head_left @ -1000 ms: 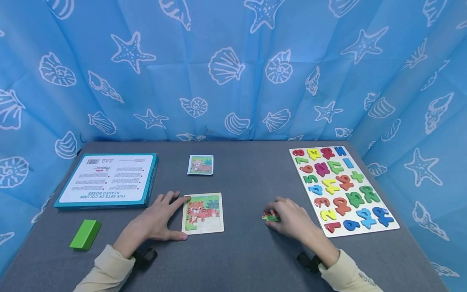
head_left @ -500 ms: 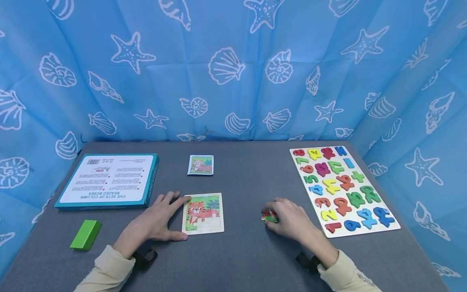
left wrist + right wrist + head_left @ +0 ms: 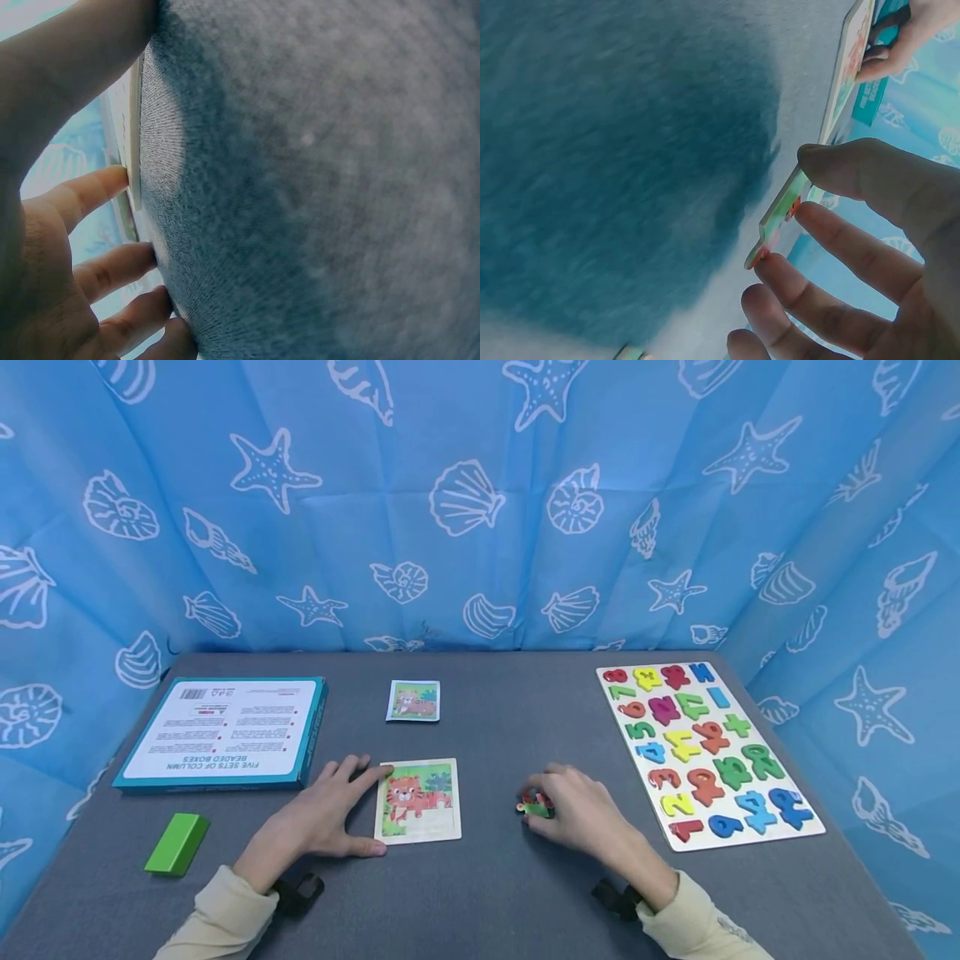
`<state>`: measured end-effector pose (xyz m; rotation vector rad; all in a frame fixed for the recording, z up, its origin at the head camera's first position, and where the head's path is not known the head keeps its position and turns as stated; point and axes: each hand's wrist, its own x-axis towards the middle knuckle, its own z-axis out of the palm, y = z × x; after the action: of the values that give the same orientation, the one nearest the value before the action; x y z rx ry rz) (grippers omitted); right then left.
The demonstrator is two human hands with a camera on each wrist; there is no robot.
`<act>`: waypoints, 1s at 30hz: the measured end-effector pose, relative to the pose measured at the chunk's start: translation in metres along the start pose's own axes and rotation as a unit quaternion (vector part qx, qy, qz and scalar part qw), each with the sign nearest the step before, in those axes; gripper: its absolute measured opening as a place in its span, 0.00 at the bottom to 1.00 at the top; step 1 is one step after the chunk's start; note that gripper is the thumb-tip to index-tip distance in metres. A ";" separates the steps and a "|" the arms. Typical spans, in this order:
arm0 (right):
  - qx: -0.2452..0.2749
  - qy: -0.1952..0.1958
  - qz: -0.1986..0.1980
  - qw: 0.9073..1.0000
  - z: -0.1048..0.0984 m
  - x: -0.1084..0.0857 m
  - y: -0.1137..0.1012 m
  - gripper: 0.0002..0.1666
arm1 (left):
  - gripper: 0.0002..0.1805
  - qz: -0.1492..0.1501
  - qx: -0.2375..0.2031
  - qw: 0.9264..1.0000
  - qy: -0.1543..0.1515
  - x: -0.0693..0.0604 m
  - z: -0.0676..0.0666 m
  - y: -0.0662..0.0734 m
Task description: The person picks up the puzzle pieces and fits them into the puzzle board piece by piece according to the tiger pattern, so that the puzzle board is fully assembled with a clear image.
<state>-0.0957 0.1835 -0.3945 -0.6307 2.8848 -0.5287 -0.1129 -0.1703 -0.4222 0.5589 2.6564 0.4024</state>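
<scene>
A square puzzle board [image 3: 429, 828] with a partly filled tiger picture lies mid-table; its lower right part shows bare board. My left hand [image 3: 327, 814] rests beside it with fingers spread. The index fingertip touches the board's upper left corner and the thumb its lower left edge. In the left wrist view, the index finger [image 3: 105, 184] meets the board's side. To the right of the board, my right hand [image 3: 579, 810] pinches a green and red puzzle piece [image 3: 537, 810] between thumb and fingers. The right wrist view shows this jigsaw piece [image 3: 784, 206] tilted, its picture turned toward the fingers.
A small tiger picture card [image 3: 413, 701] lies behind the board. On the left are a flat teal and white box [image 3: 221, 727] and a green block [image 3: 177, 843]. A board of coloured numbers [image 3: 780, 822] lies at right. Behind the table hangs a blue curtain [image 3: 525, 568].
My right hand has moved a little left toward the puzzle board, carrying the puzzle piece. My left hand and the board have stayed in place.
</scene>
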 end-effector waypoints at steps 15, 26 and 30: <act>0.002 -0.004 -0.027 1.000 0.004 0.016 -0.033 0.15 | 0.61 0.002 -0.004 1.000 0.004 -0.001 0.000 0.000; -0.001 -0.020 -0.064 0.998 0.012 0.034 -0.066 0.16 | 0.60 -0.002 -0.003 1.000 0.003 -0.001 0.001 0.000; -0.009 -0.038 -0.074 0.996 0.017 0.042 -0.080 0.17 | 0.60 -0.003 -0.003 1.000 0.001 0.000 0.000 0.000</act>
<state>-0.1001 0.0918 -0.3834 -0.8545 2.7883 -0.4870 -0.1125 -0.1706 -0.4222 0.5476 2.6566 0.4091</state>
